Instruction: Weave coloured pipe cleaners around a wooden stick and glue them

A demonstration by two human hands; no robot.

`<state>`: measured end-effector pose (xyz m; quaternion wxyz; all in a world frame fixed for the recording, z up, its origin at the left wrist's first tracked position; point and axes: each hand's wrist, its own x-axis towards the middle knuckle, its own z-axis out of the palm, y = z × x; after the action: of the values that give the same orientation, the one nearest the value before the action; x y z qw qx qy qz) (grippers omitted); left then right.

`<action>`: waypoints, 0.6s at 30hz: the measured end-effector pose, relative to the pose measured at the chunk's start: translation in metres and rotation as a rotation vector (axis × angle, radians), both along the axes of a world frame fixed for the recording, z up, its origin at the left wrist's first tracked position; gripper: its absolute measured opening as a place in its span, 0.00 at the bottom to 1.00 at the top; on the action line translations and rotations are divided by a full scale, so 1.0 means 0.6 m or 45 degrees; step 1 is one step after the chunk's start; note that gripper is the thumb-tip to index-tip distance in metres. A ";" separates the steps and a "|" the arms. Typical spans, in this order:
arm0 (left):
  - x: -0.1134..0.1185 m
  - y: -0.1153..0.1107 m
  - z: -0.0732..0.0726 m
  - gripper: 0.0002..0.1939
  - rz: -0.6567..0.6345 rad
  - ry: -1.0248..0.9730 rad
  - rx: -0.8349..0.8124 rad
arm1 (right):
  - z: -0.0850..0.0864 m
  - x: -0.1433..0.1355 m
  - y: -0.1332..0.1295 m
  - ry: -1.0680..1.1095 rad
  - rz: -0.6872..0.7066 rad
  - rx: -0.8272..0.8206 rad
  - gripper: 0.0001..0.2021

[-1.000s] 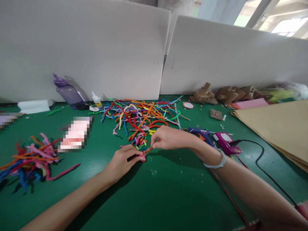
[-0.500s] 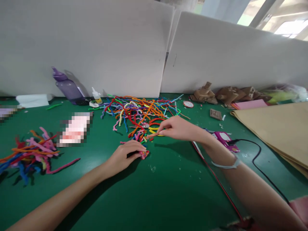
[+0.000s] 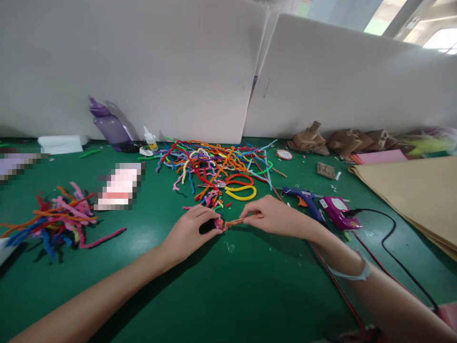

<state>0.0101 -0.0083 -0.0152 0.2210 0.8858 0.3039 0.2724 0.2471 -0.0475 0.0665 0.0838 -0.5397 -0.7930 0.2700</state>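
My left hand (image 3: 191, 231) is closed, thumb and fingers pinching a small pink and multicoloured piece (image 3: 220, 224) just over the table; its exact kind is too small to make out. My right hand (image 3: 269, 215) grips a thin wooden stick (image 3: 237, 222), whose left tip meets the coloured piece. Behind the hands lie short cut bits of pipe cleaner (image 3: 213, 199) and scissors (image 3: 240, 191) with an orange and a yellow handle loop. Farther back spreads a tangled heap of long pipe cleaners (image 3: 214, 159).
A blue glue gun (image 3: 303, 199) and a purple power box (image 3: 341, 213) with cables lie to the right. Brown paper (image 3: 410, 190) covers the right side. At left are more pipe cleaners (image 3: 59, 216), a purple bottle (image 3: 110, 128) and a small glue bottle (image 3: 150, 140). White boards (image 3: 143, 71) stand behind.
My right hand has moved down and slightly right, bringing the stick's tip onto the coloured piece. My left hand has lifted and turned the piece slightly. The view has shifted a little.
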 end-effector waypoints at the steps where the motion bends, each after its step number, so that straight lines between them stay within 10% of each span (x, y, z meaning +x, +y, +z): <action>1: 0.001 0.000 -0.001 0.11 -0.008 -0.022 -0.008 | -0.002 -0.001 0.000 0.001 -0.002 0.001 0.10; 18: 0.006 0.009 0.005 0.06 -0.153 -0.046 -0.049 | -0.013 -0.001 -0.013 0.038 -0.038 0.005 0.10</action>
<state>0.0139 -0.0026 -0.0121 0.2593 0.8930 0.2512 0.2687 0.2465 -0.0551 0.0584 0.1006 -0.5471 -0.7841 0.2753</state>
